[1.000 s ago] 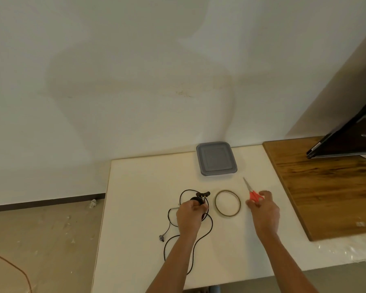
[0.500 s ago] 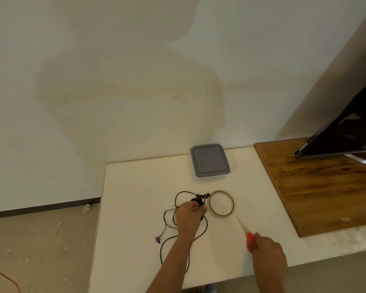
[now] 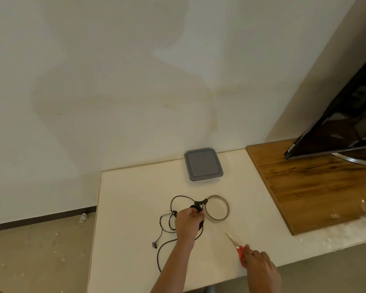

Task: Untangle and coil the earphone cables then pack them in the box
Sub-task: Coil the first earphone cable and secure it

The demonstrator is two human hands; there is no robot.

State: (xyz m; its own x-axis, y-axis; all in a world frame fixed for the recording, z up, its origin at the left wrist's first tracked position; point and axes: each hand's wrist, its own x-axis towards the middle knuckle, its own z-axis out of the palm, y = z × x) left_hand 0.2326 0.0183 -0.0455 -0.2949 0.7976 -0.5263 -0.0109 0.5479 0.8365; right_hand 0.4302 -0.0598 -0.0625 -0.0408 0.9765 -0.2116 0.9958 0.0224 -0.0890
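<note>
Loose black loops of earphone cable (image 3: 193,206) lie left-centre on white surface (image 3: 131,208), plug end (image 3: 154,244) trailing toward left edge. Left hand (image 3: 187,222) over tangle, fingers (image 3: 195,212) clenched round bunched part of cable. Grey box (image 3: 202,164) behind, near wall, lid on, apart from cable. Tape ring (image 3: 217,207) flat just right of bunched cable. Scissors (image 3: 238,247) near front edge, blades pointing up-left. Right hand (image 3: 261,269) grasps red handles. Wooden board (image 3: 315,187) and dark monitor (image 3: 347,123) far right.
</note>
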